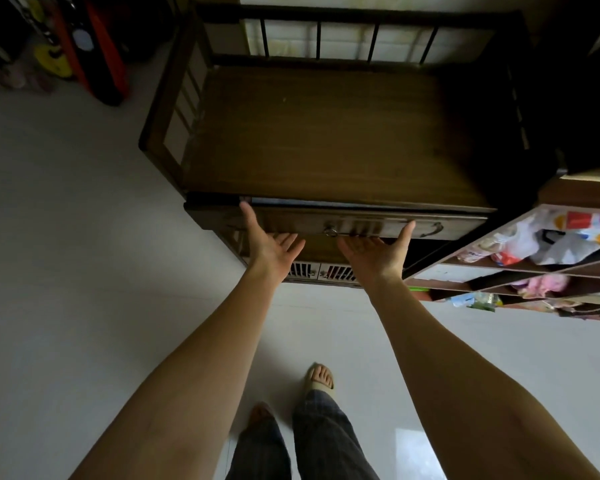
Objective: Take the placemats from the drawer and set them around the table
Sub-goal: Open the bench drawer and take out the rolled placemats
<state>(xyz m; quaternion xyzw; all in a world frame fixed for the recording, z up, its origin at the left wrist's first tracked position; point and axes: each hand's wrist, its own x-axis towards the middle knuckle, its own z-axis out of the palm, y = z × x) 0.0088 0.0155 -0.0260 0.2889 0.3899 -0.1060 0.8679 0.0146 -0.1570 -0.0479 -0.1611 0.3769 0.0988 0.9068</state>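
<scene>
A dark wooden cabinet (326, 133) stands in front of me, with a railing round its top. Its drawer (458, 227) sits just under the top, pulled out by a narrow gap, with a round key ring (330, 232) and a curved metal handle (433, 229) on its front. My left hand (271, 242) is palm up under the drawer's left part, thumb raised along its front. My right hand (378, 249) is palm up under the drawer's middle, thumb up near the front. Both hands hold nothing. No placemats show.
An open shelf unit (520, 268) with bags and cloths juts in at the right, close to the drawer's right end. Bags and coloured items (66, 53) lean at the far left. Pale tiled floor (84, 237) surrounds my slippered feet (321, 379).
</scene>
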